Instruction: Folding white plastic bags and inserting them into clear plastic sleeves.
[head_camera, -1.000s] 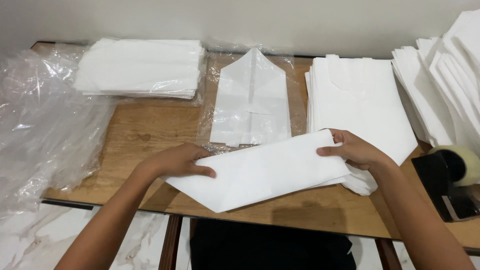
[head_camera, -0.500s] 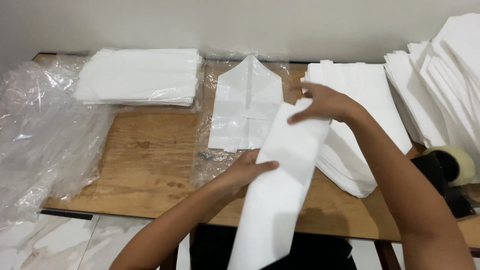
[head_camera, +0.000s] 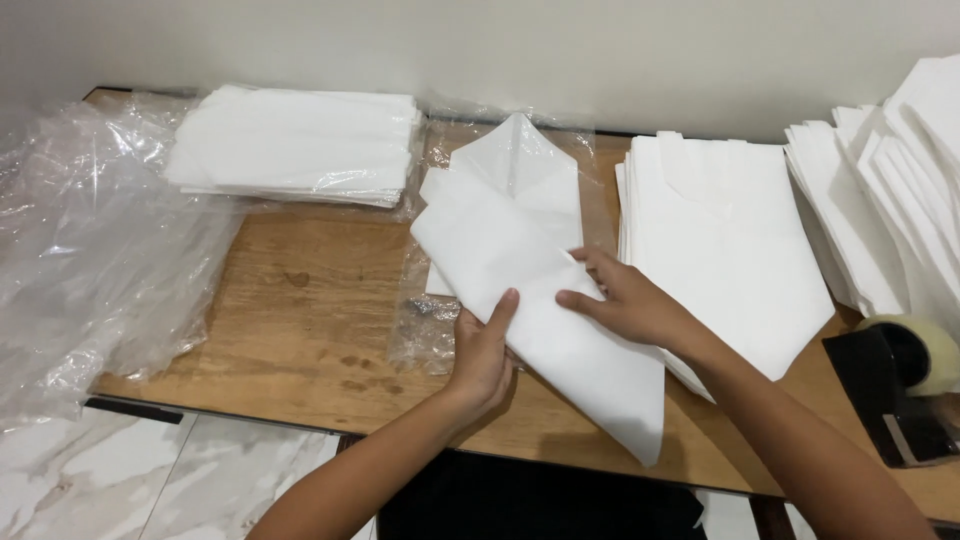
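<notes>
A small packing workplace: a wooden table against a plain wall, with white stacks on it, plastic wrap at its left end, tape dispenser at its right.

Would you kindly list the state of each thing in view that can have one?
White folded piece: lying slantwise, held by both hands.
Left hand: gripping its lower edge.
Right hand: flat on top.
Wrapped stack: bagged, untouched.
Open stack: unwrapped, neat.
Plastic sheet: crumpled.
Tape dispenser: idle.

Bare forearms — no sleeves, no gloves
</notes>
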